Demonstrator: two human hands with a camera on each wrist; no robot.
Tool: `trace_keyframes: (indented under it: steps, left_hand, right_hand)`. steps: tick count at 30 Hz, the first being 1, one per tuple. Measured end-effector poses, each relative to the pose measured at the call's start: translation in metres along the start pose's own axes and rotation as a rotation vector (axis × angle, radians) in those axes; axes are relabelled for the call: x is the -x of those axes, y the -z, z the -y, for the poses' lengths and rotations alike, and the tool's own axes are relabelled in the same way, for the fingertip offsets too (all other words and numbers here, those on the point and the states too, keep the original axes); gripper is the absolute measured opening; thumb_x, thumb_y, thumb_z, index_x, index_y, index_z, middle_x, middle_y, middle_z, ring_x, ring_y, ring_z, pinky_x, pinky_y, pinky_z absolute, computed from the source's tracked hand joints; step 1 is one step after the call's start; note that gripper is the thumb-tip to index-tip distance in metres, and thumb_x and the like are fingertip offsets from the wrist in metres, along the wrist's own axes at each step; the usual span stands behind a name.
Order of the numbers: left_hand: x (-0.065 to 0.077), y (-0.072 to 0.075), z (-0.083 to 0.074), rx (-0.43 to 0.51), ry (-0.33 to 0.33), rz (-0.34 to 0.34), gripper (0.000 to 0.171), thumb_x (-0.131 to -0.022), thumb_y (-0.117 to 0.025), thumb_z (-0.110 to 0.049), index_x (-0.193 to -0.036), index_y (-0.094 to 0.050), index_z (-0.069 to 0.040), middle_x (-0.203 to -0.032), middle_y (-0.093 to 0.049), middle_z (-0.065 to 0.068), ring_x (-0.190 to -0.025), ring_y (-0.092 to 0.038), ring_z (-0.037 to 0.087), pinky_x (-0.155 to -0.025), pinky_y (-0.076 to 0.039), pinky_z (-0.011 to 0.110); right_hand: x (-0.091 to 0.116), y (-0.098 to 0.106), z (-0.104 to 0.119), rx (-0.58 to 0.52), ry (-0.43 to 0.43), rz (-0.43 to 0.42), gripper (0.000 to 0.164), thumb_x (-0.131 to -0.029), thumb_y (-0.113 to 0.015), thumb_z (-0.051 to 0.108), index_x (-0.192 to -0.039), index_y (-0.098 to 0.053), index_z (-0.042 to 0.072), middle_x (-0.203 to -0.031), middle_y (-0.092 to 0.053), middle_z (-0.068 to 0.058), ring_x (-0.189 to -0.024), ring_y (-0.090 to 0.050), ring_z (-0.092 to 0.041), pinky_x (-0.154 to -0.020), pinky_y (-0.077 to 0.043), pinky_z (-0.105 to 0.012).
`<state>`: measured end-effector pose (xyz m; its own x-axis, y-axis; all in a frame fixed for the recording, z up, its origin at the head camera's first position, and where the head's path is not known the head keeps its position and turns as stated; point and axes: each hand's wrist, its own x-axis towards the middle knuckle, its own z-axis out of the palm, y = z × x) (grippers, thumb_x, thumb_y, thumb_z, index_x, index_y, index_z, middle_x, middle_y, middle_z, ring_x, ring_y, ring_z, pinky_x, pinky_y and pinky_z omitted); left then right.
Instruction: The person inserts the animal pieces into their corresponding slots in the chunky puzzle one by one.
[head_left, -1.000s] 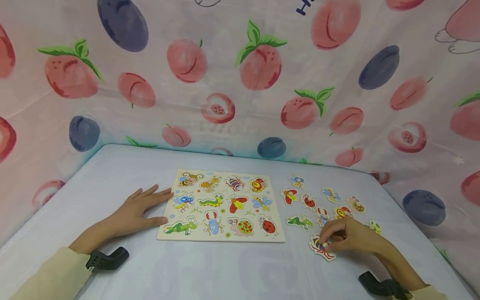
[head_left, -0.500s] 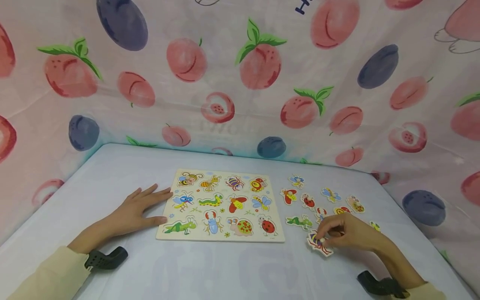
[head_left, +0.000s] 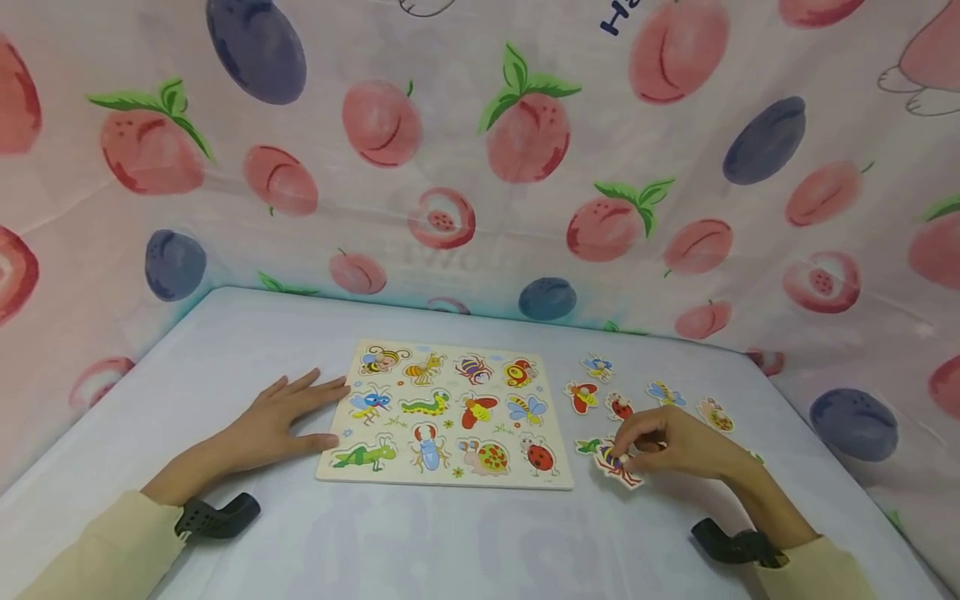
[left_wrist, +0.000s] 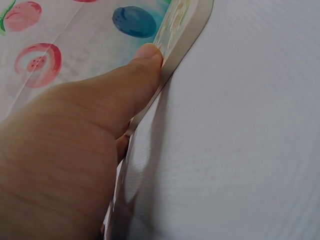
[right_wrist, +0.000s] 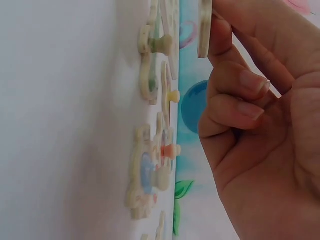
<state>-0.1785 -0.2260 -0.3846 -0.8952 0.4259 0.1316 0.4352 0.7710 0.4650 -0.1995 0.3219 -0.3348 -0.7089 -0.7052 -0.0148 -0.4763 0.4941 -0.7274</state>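
My right hand [head_left: 678, 446] pinches a spider puzzle piece [head_left: 617, 473] by its pale knob. The piece hangs above the table in the right wrist view and overlaps the grasshopper piece [head_left: 587, 447] in the head view. On the left, my left hand [head_left: 277, 425] lies with fingers spread, its fingertips and thumb at the left edge of the wooden puzzle board [head_left: 525, 481]. The left wrist view shows the thumb [left_wrist: 145, 57] against the board's edge. Rows of printed bugs cover the board, including a spider picture [head_left: 473, 367] in the top row.
Several loose knobbed pieces lie right of the board: a mosquito [head_left: 597, 367], a red-winged bug [head_left: 582, 397], a ladybug [head_left: 619, 406], a dragonfly [head_left: 666, 392] and a snail [head_left: 716, 414]. My right hand hides others. A fruit-printed cloth [head_left: 480, 275] rises behind the white table.
My right hand has lifted the spider piece and carried it left and slightly away from me, over the grasshopper piece. The left hand has stayed at the board's edge.
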Motion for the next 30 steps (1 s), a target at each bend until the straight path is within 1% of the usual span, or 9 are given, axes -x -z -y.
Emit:
trace_keyframes:
  steps: [5, 7, 11, 18, 23, 30]
  left_hand:
    - [0.0, 0.0, 0.0, -0.003, -0.003, -0.003, 0.076, -0.083, -0.065, -0.056, -0.143, -0.046, -0.015, -0.149, -0.04, 0.005, -0.142, -0.016, 0.038, -0.11, -0.006, 0.06]
    - [0.0, 0.0, 0.001, -0.002, -0.007, -0.004, 0.076, -0.083, -0.065, -0.056, -0.143, -0.046, -0.015, -0.149, -0.04, 0.005, -0.142, -0.016, 0.039, -0.11, -0.006, 0.06]
    - [0.001, 0.0, 0.001, 0.001, -0.006, -0.001, 0.076, -0.083, -0.065, -0.056, -0.144, -0.045, -0.016, -0.15, -0.039, 0.005, -0.142, -0.015, 0.038, -0.11, -0.006, 0.06]
    - [0.0, 0.001, -0.001, 0.009, 0.001, 0.001, 0.076, -0.082, -0.066, -0.056, -0.144, -0.046, -0.016, -0.15, -0.039, 0.004, -0.142, -0.015, 0.038, -0.111, -0.005, 0.06]
    - [0.001, 0.001, -0.002, 0.01, 0.001, 0.002, 0.076, -0.083, -0.066, -0.055, -0.144, -0.046, -0.016, -0.15, -0.039, 0.005, -0.142, -0.015, 0.038, -0.111, -0.005, 0.06]
    - [0.0, 0.0, -0.002, 0.002, -0.005, 0.001, 0.076, -0.083, -0.065, -0.055, -0.144, -0.045, -0.016, -0.15, -0.039, 0.004, -0.142, -0.015, 0.038, -0.111, -0.005, 0.06]
  right_hand:
    - [-0.009, 0.004, 0.001, 0.002, 0.018, 0.004, 0.01, -0.084, -0.075, 0.014, -0.094, -0.074, 0.017, -0.083, -0.064, -0.001, -0.06, -0.045, -0.011, -0.048, -0.037, -0.026]
    - [-0.012, 0.005, 0.002, -0.004, 0.035, 0.004, 0.01, -0.084, -0.075, 0.013, -0.094, -0.074, 0.016, -0.083, -0.063, -0.002, -0.059, -0.043, -0.011, -0.047, -0.036, -0.026]
    - [-0.02, 0.006, 0.005, -0.006, 0.039, 0.008, 0.01, -0.084, -0.074, 0.013, -0.095, -0.074, 0.015, -0.085, -0.063, -0.003, -0.058, -0.042, -0.012, -0.047, -0.035, -0.027]
    - [-0.037, 0.004, 0.011, 0.025, -0.001, 0.012, 0.009, -0.085, -0.075, 0.02, -0.094, -0.074, 0.02, -0.082, -0.061, -0.001, -0.06, -0.044, -0.011, -0.051, -0.038, -0.025]
    - [-0.05, 0.003, 0.013, 0.042, 0.04, 0.004, 0.011, -0.084, -0.075, 0.019, -0.095, -0.075, 0.02, -0.08, -0.06, -0.001, -0.057, -0.041, -0.011, -0.048, -0.036, -0.026]
    - [-0.066, 0.005, 0.014, 0.033, 0.093, 0.004, 0.011, -0.084, -0.075, 0.017, -0.096, -0.075, 0.016, -0.086, -0.063, -0.001, -0.058, -0.04, -0.011, -0.049, -0.036, -0.027]
